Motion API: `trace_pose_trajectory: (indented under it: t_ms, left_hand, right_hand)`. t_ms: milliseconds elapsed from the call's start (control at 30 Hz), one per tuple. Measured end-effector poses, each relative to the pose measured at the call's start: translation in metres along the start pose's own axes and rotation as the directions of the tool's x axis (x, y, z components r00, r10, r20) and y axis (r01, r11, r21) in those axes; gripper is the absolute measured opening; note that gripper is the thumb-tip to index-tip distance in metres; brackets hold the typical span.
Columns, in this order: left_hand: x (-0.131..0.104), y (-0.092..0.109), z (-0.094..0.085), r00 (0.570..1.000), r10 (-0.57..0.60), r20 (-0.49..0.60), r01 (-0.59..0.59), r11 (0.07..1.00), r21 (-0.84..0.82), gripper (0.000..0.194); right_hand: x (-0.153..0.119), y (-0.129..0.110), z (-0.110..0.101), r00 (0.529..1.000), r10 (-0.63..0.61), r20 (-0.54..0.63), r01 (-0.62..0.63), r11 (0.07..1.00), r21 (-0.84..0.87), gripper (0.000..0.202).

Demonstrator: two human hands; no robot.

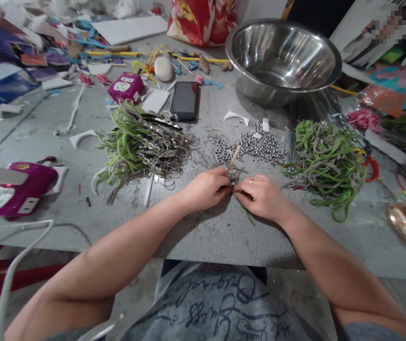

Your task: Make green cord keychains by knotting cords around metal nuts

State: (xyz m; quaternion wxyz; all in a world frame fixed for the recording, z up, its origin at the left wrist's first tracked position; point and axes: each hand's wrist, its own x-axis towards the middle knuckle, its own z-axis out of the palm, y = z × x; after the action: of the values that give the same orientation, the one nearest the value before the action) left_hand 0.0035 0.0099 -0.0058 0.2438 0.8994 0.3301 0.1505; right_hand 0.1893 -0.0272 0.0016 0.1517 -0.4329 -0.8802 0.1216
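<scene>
My left hand (pixel 212 188) and my right hand (pixel 258 195) meet over the grey table, fingers pinched on a small cord piece. Its green end (pixel 248 215) hangs below my right hand. A thin wooden stick (pixel 235 155) points up just beyond the fingertips. Behind the hands lies a spread of small silver beads (pixel 263 143). To the left rests a bundle of green and grey cords (pixel 128 142) with metal rings at its right end. Another tangle of green and grey cords (pixel 330 161) is at the right. What exactly the fingertips grip is partly hidden.
A large metal bowl (pixel 283 61) stands at the back, with a black phone (pixel 185 100) left of it. Purple devices (pixel 127 87) sit on the left, one with a white cable (pixel 22 255). Scraps cover the back left. Orange-handled scissors (pixel 372 168) lie right.
</scene>
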Motion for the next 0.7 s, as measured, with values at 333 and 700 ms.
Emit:
trace_pose_trajectory:
  t_ms: [333,700]
  left_hand:
    - [-0.0023,0.0019,-0.0038,0.998,-0.011,-0.058,0.005,0.995,-0.103,0.019]
    - [-0.0039,0.0007,-0.0036,0.993,-0.013,-0.121,-0.003,0.992,-0.130,0.021]
  right_hand:
    - [-0.0016,-0.0035,-0.0050,0.991,-0.025,0.133,0.030,0.999,-0.040,0.027]
    - [-0.0024,-0.0043,-0.0062,0.994,-0.037,0.101,0.045,0.995,-0.083,0.030]
